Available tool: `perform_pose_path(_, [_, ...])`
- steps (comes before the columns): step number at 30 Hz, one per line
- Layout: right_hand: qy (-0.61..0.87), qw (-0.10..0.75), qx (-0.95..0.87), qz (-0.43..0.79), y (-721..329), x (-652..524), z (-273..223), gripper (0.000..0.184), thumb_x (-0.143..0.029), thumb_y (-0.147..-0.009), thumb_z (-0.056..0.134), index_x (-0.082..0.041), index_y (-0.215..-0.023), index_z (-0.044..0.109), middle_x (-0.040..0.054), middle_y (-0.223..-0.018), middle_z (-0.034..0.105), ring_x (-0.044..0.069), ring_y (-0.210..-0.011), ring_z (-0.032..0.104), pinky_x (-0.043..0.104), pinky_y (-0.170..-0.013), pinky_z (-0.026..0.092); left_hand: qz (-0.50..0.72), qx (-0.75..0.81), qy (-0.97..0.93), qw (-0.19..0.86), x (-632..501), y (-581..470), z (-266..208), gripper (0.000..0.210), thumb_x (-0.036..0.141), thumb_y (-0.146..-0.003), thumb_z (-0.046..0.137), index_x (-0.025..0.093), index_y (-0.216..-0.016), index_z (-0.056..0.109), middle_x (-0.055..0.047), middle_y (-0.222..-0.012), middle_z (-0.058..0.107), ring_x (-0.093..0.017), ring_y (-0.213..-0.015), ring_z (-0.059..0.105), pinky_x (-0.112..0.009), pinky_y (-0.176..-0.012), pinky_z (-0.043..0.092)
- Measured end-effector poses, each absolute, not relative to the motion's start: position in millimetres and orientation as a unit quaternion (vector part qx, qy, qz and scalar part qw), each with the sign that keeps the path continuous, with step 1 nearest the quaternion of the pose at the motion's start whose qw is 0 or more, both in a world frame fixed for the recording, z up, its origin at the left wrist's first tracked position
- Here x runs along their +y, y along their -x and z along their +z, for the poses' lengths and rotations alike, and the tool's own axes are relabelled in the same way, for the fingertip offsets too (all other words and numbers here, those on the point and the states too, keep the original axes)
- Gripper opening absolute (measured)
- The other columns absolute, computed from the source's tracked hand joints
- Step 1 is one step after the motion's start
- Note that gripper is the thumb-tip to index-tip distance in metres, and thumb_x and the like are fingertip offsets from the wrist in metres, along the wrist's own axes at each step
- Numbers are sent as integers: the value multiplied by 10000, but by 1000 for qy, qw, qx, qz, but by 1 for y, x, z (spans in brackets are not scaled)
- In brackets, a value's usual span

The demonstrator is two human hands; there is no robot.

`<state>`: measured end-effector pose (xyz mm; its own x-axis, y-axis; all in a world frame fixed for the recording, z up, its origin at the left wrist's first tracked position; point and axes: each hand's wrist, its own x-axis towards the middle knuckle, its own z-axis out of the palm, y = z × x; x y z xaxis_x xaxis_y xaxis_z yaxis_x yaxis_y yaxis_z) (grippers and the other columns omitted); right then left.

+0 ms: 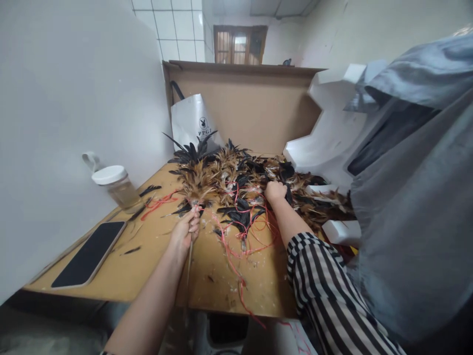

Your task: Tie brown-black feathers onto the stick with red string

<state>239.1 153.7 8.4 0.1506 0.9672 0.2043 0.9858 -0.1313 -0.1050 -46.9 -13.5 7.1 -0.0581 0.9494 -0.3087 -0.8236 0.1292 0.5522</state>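
My left hand (187, 228) is closed around the thin stick of a feather duster (195, 180), just below its brown and black plumes. The stick's lower end runs down past the table edge. Red string (236, 256) lies in loose loops to the right of this hand. Farther right, my right hand (276, 192) is curled into the heap of loose feathers (240, 167), its knuckles up. Its fingertips are turned away, so whatever they grip is hidden. Dark feathers (242, 217) lie on the table between both hands.
A phone (90, 254) and a white-lidded jar (120, 187) are at the left, beside a pale panel. Behind the feathers stand a printed bag (192, 116) and a cardboard wall (254, 108). White foam (318, 138) and grey cloth (414, 212) border the right side.
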Motion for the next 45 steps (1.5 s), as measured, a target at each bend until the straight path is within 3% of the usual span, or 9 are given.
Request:
perform_pose_path(4, [744, 328, -579, 64, -249, 157, 15, 206, -247, -747, 583, -111, -842, 706, 165, -888, 686, 256, -883, 616, 333, -762, 431, 648, 324, -97, 682, -13, 46, 6, 171, 83, -898, 380, 76, -848, 543, 49, -562, 406, 14, -320, 283, -72, -244, 167])
perform_pose_path(7, [649, 531, -488, 243, -252, 153, 30, 171, -299, -703, 625, -146, -761, 677, 50, -678, 671, 172, -651, 603, 257, -596, 430, 646, 320, -96, 686, -13, 44, 7, 171, 86, -898, 385, 82, -835, 543, 49, -557, 413, 11, -320, 287, -75, -244, 168])
perform_pose_path(9, [551, 603, -432, 383, -250, 144, 42, 155, -288, -661, 661, -157, -742, 645, 2, -596, 634, 123, -527, 551, 228, -511, 403, 644, 318, -98, 689, -13, 43, 7, 172, 88, -899, 385, 80, -834, 544, 48, -554, 416, 11, -321, 289, -75, -244, 170])
perform_pose_path(13, [379, 576, -405, 601, -236, 114, 54, 170, -235, -621, 711, -173, -724, 591, -17, -591, 625, 89, -482, 536, 196, -467, 405, 643, 321, -99, 689, -14, 42, 7, 166, 75, -890, 393, 80, -819, 543, 44, -555, 426, 10, -323, 289, -77, -245, 176])
perform_pose_path(20, [279, 478, -416, 722, -176, 68, 57, 221, -166, -615, 749, -174, -661, 533, -24, -583, 628, 82, -524, 576, 180, -509, 458, 651, 348, -127, 662, -14, 37, 3, 24, 68, -802, 555, 86, -789, 562, 42, -562, 442, 19, -335, 258, -77, -262, 154])
perform_pose_path(24, [270, 447, -432, 735, -131, 52, 58, 265, -210, -575, 786, -172, -650, 535, -17, -570, 625, 90, -531, 570, 186, -499, 431, 662, 361, -166, 636, -12, 35, -3, 83, 106, -732, 653, 71, -775, 592, 31, -568, 473, 22, -353, 270, -78, -279, 152])
perform_pose_path(30, [320, 476, -436, 694, -84, 42, 38, 332, -323, -466, 809, -167, -549, 528, -52, -477, 532, 67, -458, 445, 199, -443, 288, 681, 367, -193, 603, -9, 37, -13, 190, 177, -626, 745, 89, -663, 581, 20, -554, 495, 12, -369, 307, -93, -296, 148])
perform_pose_path(38, [336, 512, -418, 671, -65, 38, 13, 325, -335, -406, 803, -166, -553, 568, -34, -531, 585, 97, -530, 501, 246, -587, 389, 676, 390, -201, 592, -8, 36, -12, 191, 185, -623, 726, 90, -688, 575, 7, -548, 525, 0, -366, 323, -110, -306, 147])
perform_pose_path(45, [362, 529, -431, 635, -64, 39, 8, 322, -368, -416, 780, -172, -545, 560, -38, -524, 567, 94, -516, 485, 234, -564, 386, 664, 388, -213, 603, -13, 32, -4, 321, 392, -680, 693, 98, -734, 577, -11, -566, 553, -16, -376, 359, -119, -307, 166])
